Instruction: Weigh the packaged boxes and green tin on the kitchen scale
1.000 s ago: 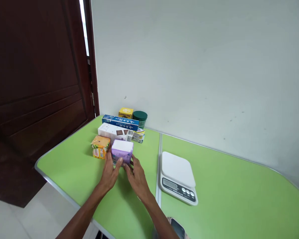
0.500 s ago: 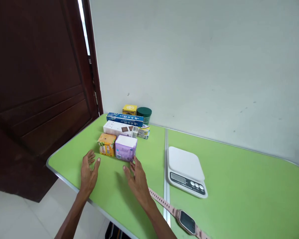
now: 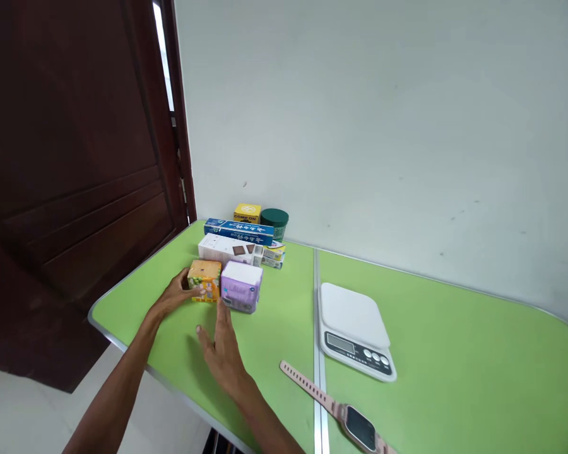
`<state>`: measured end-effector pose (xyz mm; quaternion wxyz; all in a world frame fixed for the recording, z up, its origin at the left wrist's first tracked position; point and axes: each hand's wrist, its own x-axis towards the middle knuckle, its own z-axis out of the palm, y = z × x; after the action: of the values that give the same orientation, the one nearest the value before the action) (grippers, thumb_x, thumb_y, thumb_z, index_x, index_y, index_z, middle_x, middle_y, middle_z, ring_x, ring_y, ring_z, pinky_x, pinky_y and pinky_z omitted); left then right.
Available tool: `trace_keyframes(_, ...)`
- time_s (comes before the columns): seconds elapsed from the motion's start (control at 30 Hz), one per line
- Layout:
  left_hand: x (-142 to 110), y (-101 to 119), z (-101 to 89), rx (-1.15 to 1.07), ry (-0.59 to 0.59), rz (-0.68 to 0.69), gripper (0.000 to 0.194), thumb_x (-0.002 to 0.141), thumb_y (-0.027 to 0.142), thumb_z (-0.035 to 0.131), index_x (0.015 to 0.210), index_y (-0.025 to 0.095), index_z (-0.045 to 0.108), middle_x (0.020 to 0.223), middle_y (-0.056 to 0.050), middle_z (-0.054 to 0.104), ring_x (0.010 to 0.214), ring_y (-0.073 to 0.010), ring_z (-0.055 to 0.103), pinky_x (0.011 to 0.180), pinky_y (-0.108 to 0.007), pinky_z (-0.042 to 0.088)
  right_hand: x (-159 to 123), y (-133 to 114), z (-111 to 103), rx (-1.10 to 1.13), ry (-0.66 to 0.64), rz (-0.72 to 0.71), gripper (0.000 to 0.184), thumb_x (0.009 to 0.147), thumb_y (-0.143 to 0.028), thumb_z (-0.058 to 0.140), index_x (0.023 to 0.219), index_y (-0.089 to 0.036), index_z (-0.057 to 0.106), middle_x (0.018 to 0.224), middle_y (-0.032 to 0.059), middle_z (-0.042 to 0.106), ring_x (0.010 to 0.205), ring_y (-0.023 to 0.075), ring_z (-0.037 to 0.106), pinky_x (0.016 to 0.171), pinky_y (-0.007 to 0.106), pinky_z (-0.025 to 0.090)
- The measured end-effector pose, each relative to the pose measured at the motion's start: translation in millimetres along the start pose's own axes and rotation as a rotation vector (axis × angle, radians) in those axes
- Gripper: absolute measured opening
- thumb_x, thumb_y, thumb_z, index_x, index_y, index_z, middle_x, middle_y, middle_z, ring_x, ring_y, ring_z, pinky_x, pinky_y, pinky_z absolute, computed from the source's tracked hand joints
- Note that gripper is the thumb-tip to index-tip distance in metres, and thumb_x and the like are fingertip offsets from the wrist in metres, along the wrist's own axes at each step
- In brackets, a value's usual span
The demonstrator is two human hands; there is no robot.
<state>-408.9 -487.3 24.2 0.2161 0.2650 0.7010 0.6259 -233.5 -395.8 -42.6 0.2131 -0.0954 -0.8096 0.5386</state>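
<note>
The left hand's fingers (image 3: 183,282) curl around the side of a glossy, boxy orange pack (image 3: 204,280) on the smooth green counter (image 3: 407,403). The right hand (image 3: 226,353) has loosely spread fingers near a soft-looking, rounded-edged purple pack (image 3: 241,287) with a white top; whether a fingertip touches it is unclear.

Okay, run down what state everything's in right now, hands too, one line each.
Left hand: curled around the orange pack
Right hand: open, fingers spread
Orange pack: upright, in the left hand
Purple pack: upright
Yellow box: top closed
Green-lidded jar: upright, lid on
Kitchen scale: flat, no readable digits
Smartwatch: strap unfastened, screen dark
Door: apparently open, bright gap along its edge
</note>
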Motion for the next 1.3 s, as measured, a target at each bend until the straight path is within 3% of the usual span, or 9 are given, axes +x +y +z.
trace_keyframes(0.13,-26,4,-9.6,0.154,0.047,-0.012,0.084,0.058,0.049,0.094,0.128,0.017,0.061,0.134,-0.015,0.071,0.118,-0.0338,0.071,0.102,-0.046,0.058,3,-2,3,-0.038,0.020,0.003,0.083,0.098,-0.029,0.055,0.169,-0.017,0.014,0.173,0.0174,0.024,0.162,0.0323,0.020,0.129,0.057,0.026)
trace_keyframes(0.3,-84,6,-24.2,0.344,0.194,-0.108,0.095,0.051,0.055,0.094,0.131,0.017,0.060,0.133,-0.015,0.072,0.114,-0.0358,0.073,0.093,-0.044,0.063,-15,-20,11,-0.077,-0.058,-0.037,0.085,0.092,-0.022,0.059,0.167,-0.015,0.021,0.165,0.0191,0.040,0.152,0.0335,0.040,0.126,0.054,0.036)
trace_keyframes(0.4,-121,4,-19.3,0.397,0.329,-0.172,0.098,0.045,0.058,0.095,0.128,0.018,0.061,0.128,-0.015,0.075,0.107,-0.0371,0.076,0.089,-0.044,0.065,-34,-32,14,-0.115,-0.064,-0.094,0.086,0.088,-0.020,0.060,0.166,-0.018,0.023,0.160,0.0178,0.047,0.144,0.0340,0.050,0.122,0.054,0.042)
trace_keyframes(0.5,-145,7,-1.1,0.378,0.384,-0.178,0.092,0.049,0.062,0.092,0.126,0.022,0.062,0.124,-0.012,0.077,0.102,-0.0377,0.078,0.082,-0.044,0.067,-50,-45,0,-0.161,-0.007,-0.128,0.080,0.091,-0.028,0.060,0.164,-0.018,0.030,0.154,0.0189,0.054,0.133,0.0383,0.058,0.113,0.057,0.050)
trace_keyframes(0.67,-131,35,59.3,0.399,0.261,-0.070,0.090,0.055,0.066,0.089,0.130,0.024,0.061,0.117,-0.010,0.079,0.099,-0.0357,0.079,0.088,-0.047,0.066,-68,-65,-75,-0.240,0.167,-0.171,0.061,0.099,-0.031,0.054,0.156,-0.011,0.044,0.141,0.0232,0.063,0.123,0.0379,0.064,0.106,0.055,0.055)
trace_keyframes(0.87,-69,78,183.5,0.298,-0.058,0.207,0.079,0.064,0.053,0.089,0.131,0.022,0.061,0.130,-0.013,0.074,0.108,-0.0322,0.076,0.093,-0.046,0.063,-72,-58,-191,-0.338,0.489,-0.091,0.048,0.106,-0.036,0.043,0.146,-0.013,0.057,0.126,0.0195,0.071,0.112,0.0335,0.068,0.098,0.052,0.058)
trace_keyframes(1.03,-15,85,271.2,0.240,-0.269,0.369,0.062,0.073,0.043,0.087,0.125,0.021,0.063,0.125,-0.011,0.075,0.107,-0.0289,0.074,0.095,-0.044,0.060,-63,-28,-271,-0.439,0.637,-0.043,0.045,0.105,-0.038,0.043,0.140,-0.016,0.060,0.120,0.0160,0.073,0.107,0.0310,0.070,0.094,0.047,0.057)
trace_keyframes(1.17,21,82,307.9,0.258,-0.280,0.440,0.059,0.070,0.041,0.089,0.119,0.020,0.065,0.121,-0.012,0.076,0.107,-0.0303,0.073,0.099,-0.046,0.056,-48,-2,-311,-0.463,0.649,-0.030,0.037,0.104,-0.036,0.044,0.129,-0.018,0.065,0.115,0.0133,0.075,0.101,0.0275,0.071,0.090,0.039,0.055)
trace_keyframes(1.3,38,76,321.8,0.309,-0.276,0.434,0.057,0.069,0.039,0.090,0.117,0.021,0.066,0.119,-0.011,0.076,0.105,-0.0297,0.072,0.098,-0.046,0.054,-37,17,-327,-0.488,0.612,0.024,0.031,0.103,-0.035,0.044,0.117,-0.018,0.067,0.108,0.0114,0.076,0.095,0.0258,0.070,0.084,0.036,0.053)
